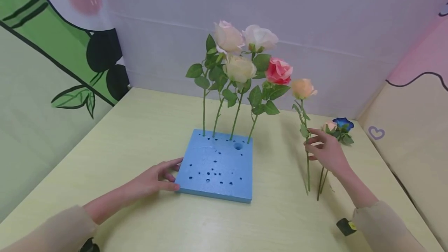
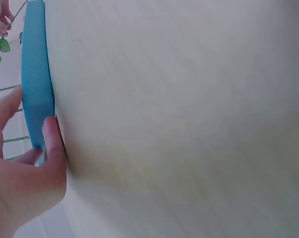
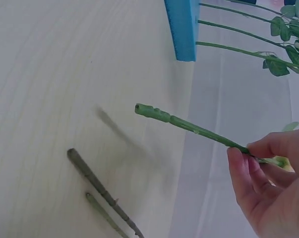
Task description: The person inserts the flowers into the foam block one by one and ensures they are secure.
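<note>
With thumb and fingertips, my right hand (image 1: 327,151) pinches the green stem of a peach rose (image 1: 303,88), flower up. The cut lower end of this stem (image 3: 154,113) shows in the right wrist view, apart from the block. My left hand (image 1: 154,178) rests against the left side of a blue foam block (image 1: 224,195) full of holes, thumb tip at its near corner, fingers spread along the edge. Upright along the block's far edge stand a pale pink rose (image 1: 228,37), a white rose (image 1: 260,37), a cream rose (image 1: 240,69) and a red-pink rose (image 1: 279,71).
Behind my right hand, a blue rose (image 1: 343,123) and a light pink rose (image 1: 329,126) lie on the pale table (image 1: 140,127), stems pointing toward me. A lilac cloth (image 1: 168,30) hangs behind the table, and printed cloths stand at both sides.
</note>
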Tool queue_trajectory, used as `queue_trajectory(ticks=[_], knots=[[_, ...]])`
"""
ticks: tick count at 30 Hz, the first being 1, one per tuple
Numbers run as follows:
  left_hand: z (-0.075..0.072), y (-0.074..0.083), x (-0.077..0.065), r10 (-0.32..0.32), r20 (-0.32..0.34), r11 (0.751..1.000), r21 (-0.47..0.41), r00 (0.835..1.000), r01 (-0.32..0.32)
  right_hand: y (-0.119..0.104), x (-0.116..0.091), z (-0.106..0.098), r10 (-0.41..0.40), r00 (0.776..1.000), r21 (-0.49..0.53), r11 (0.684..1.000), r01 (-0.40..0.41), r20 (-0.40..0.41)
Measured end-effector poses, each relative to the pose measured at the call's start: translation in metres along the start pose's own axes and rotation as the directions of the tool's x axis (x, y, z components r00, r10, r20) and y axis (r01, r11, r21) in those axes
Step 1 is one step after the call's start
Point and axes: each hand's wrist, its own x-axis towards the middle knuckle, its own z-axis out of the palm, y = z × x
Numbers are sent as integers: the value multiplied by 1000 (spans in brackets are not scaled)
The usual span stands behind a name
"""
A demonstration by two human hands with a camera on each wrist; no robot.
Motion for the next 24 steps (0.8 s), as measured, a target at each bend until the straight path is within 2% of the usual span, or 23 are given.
queue_trajectory(ticks=[3, 6, 9, 12, 15, 18, 21, 22, 24], knots=[[3, 1, -4, 9, -20, 1000, -26, 1000, -10, -4, -3, -3, -33, 996, 25, 999, 35, -82], [7, 1, -8, 3, -37, 998, -59, 999, -5, -13, -8, -4, -75, 978, 59, 994, 88, -194], [9, 1, -11, -7, -56, 996, -86, 998, 2, -26, -13, -4, -93, 943, 125, 982, 140, -321], [12, 2, -15, -3, -76, 995, -101, 997, -5, -40, -17, -4, -103, 890, 231, 947, 224, -444], [14, 2, -17, 0, -87, 994, -106, 996, -10, -54, -21, -4, -141, 838, 328, 876, 355, -528], [15, 2, -18, -7, -87, 995, -97, 996, -2, -68, -24, 0, -238, 794, 398, 763, 509, -560], [14, 2, -19, -10, -78, 996, -87, 997, 3, -82, -27, 7, -326, 755, 445, 651, 615, -568], [14, 2, -19, -12, -76, 996, -85, 997, 6, -86, -28, 10, -350, 748, 454, 625, 635, -564], [13, 3, -18, -21, -73, 996, -83, 997, 15, -95, -29, 17, -382, 742, 448, 614, 649, -551]])
